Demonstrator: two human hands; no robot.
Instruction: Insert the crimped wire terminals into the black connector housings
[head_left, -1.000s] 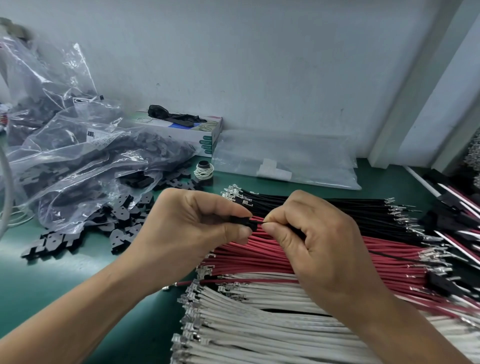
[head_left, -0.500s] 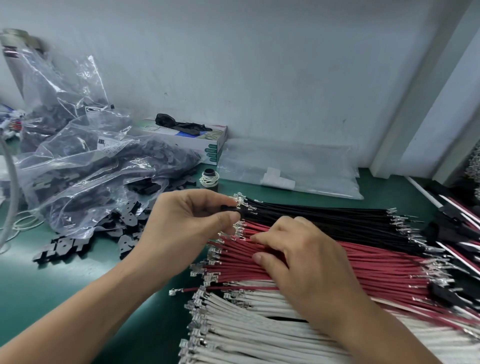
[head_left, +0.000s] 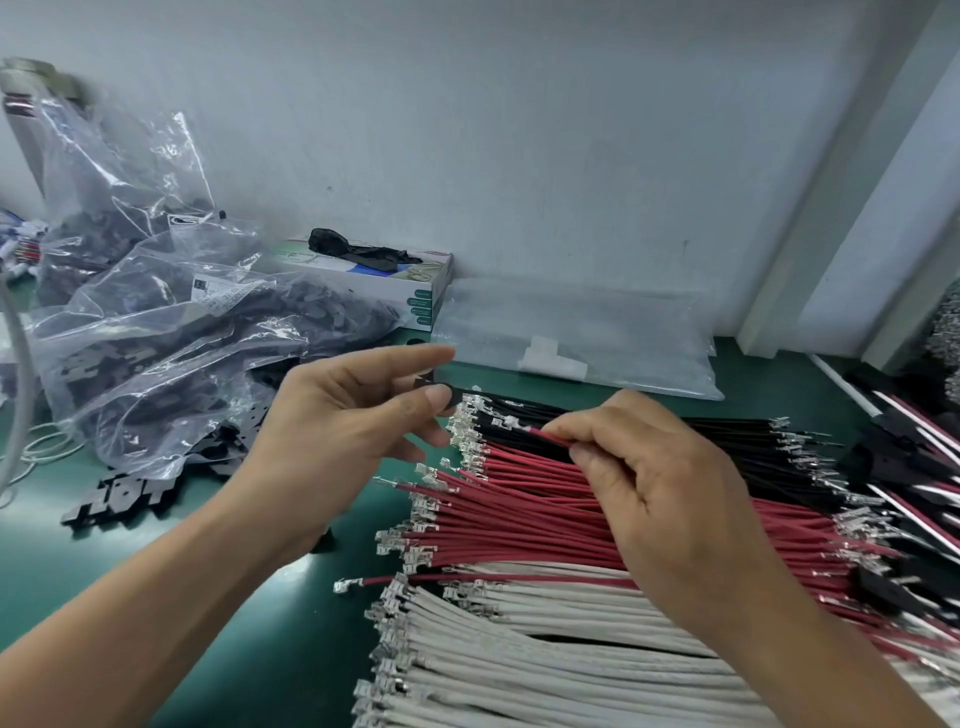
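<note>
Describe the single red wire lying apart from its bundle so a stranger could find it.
Start at the red bundle on the green table. Just below it, above the white wires, lies one red wire. Its terminal juts further left than any neighbour's.

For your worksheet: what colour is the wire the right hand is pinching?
Red; the wire shows best in the head view.

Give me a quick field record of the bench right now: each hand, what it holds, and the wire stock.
left hand: pinches a black connector housing between thumb and fingers
right hand: pinches a red wire, lifted from the stack
wire terminal: free end points toward the housing, not yet inserted
black wires: far row
red wires: middle row
white wires: near row
bag of black housings: left of the hands
table: green mat
</note>
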